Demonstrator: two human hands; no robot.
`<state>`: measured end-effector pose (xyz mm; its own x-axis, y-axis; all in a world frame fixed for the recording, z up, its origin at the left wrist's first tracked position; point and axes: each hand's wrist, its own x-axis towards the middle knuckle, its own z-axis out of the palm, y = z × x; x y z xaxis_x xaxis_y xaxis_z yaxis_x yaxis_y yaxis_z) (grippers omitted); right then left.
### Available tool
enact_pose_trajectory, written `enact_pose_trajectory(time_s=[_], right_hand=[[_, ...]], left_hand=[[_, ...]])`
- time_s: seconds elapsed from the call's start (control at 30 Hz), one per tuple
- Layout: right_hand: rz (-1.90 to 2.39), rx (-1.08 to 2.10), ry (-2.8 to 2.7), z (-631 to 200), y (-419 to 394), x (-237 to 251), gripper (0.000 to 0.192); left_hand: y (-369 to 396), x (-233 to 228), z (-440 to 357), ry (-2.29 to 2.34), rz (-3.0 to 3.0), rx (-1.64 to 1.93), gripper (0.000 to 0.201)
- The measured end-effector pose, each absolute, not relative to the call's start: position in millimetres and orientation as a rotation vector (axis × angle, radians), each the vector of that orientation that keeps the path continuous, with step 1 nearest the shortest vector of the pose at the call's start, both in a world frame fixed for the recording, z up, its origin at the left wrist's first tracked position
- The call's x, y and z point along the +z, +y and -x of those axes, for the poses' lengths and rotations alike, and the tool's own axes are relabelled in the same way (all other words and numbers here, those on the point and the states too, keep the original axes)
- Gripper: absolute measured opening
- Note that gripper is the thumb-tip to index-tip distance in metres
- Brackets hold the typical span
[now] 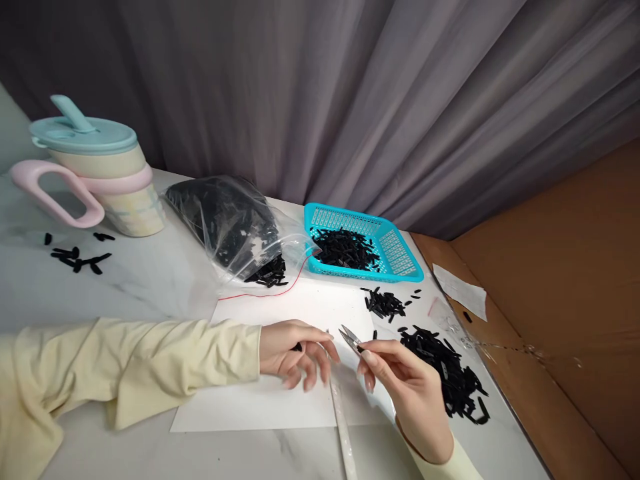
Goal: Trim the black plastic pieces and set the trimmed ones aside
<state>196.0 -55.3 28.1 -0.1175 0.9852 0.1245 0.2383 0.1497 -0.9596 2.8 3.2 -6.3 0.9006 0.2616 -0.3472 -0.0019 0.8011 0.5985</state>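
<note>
Left hand [293, 353] rests on the white paper sheet [260, 403] on the desk, fingers curled around a small black plastic piece [298, 347]. Right hand [413, 393] pinches small metal snips [350, 339] between thumb and fingers, blades parted, just right of the left hand. Pile of black plastic pieces [450, 377] lies right; turquoise plastic basket [395, 250] far.

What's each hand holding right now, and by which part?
Right hand pinches small snips by the handle end. Left hand holds a black piece, mostly hidden under its fingers.
</note>
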Motion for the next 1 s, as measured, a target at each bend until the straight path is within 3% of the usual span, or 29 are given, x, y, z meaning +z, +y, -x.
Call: enact_pose_trajectory(time_s=[0.17, 0.3, 1.0], right_hand=[[1.212, 1.485, -1.076, -190.8, -56.4, 10.5, 0.013], [1.092, 1.643, -1.010, -181.0, -57.3, 10.0, 0.014], [1.042, 1.538, -1.165, -179.7, -65.6, 9.8, 0.007]], left_hand=[[-9.9, -1.3, -3.4, 0.607, -0.993, 0.340, 0.035], [-16.6, -4.3, -5.2, 0.658, -1.062, 0.454, 0.041], [-17.1, 6.7, 1.2, 0.655, -1.083, 0.416, 0.027]])
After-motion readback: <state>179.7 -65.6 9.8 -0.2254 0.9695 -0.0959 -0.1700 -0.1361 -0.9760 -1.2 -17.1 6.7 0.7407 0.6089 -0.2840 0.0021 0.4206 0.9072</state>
